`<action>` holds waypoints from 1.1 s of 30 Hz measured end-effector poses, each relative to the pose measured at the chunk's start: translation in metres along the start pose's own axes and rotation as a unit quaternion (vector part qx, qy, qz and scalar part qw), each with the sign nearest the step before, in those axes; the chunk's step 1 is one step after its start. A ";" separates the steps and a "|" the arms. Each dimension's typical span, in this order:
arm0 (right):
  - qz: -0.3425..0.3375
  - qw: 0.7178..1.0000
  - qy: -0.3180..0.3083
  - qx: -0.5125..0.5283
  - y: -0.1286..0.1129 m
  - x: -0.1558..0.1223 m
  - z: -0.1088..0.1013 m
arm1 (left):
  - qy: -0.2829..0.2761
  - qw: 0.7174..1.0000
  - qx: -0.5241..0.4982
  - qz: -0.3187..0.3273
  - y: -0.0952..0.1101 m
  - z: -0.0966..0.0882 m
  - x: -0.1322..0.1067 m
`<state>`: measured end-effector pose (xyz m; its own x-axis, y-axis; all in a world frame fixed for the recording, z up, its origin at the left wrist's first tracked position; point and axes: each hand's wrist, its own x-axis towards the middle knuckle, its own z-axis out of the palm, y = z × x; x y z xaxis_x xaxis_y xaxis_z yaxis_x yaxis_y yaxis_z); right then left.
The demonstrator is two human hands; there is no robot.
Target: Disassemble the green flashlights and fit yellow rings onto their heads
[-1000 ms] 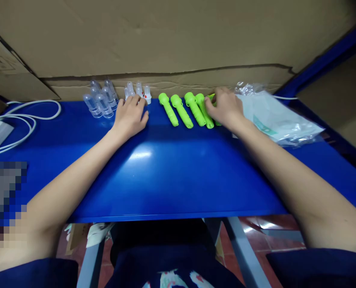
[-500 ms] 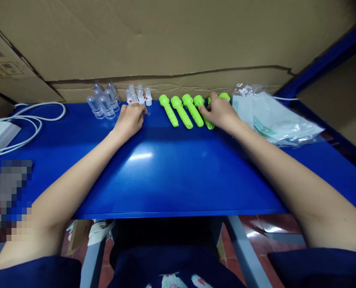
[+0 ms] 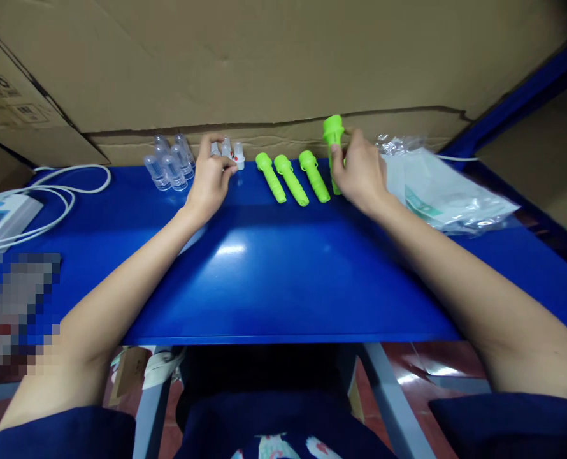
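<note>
My left hand point(image 3: 210, 178) reaches in among small clear-domed bulb pieces point(image 3: 238, 156) with white bases and red spots. Its thumb and index finger are apart around one of them; whether they press on it is hard to see. In my right hand point(image 3: 362, 169) is a bright green flashlight body point(image 3: 333, 131), lifted upright with its wide head on top. To its left, three more green flashlight bodies point(image 3: 291, 180) lie side by side on the blue table point(image 3: 283, 274). The right hand hides the spot behind it.
Several clear plastic tubes point(image 3: 172, 172) stand left of the left hand. A clear plastic bag point(image 3: 455, 191) with white and green contents lies at right. A white cable point(image 3: 68, 172) coils at far left by a white box point(image 3: 16, 213). Cardboard point(image 3: 264, 64) walls the back.
My right hand has picked a green flashlight body up from the row and raised it upright. The left hand has moved slightly up, its fingers opening around the bulb pieces.
</note>
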<state>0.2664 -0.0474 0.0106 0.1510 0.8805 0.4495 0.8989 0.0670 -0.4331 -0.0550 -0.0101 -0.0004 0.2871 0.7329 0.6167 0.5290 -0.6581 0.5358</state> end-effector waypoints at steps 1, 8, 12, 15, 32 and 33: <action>-0.009 1.000 0.015 0.010 -0.003 -0.001 -0.002 | 0.004 1.000 0.002 0.001 0.002 0.000 0.000; -0.176 0.982 0.051 0.036 -0.029 -0.021 -0.004 | 0.021 0.999 0.033 -0.012 0.005 0.010 -0.005; -0.267 0.959 0.033 0.088 -0.049 -0.046 0.010 | 0.029 0.999 -0.041 -0.019 0.005 0.024 -0.008; -0.307 0.943 0.017 0.124 -0.054 -0.058 0.022 | -0.018 0.981 -0.182 -0.058 0.010 0.036 -0.009; -0.240 0.969 -0.046 0.048 -0.046 -0.060 0.022 | 0.031 0.928 -0.340 -0.152 0.024 0.047 -0.020; -0.239 0.969 -0.044 0.049 -0.045 -0.059 0.023 | 0.036 0.931 -0.333 -0.145 0.025 0.047 -0.021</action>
<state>0.2072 -0.0921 -0.0140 -0.3121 0.7747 0.5499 0.8135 0.5169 -0.2665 -0.0105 -0.0338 -0.0266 0.1417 0.8986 0.4152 -0.0440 -0.4133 0.9095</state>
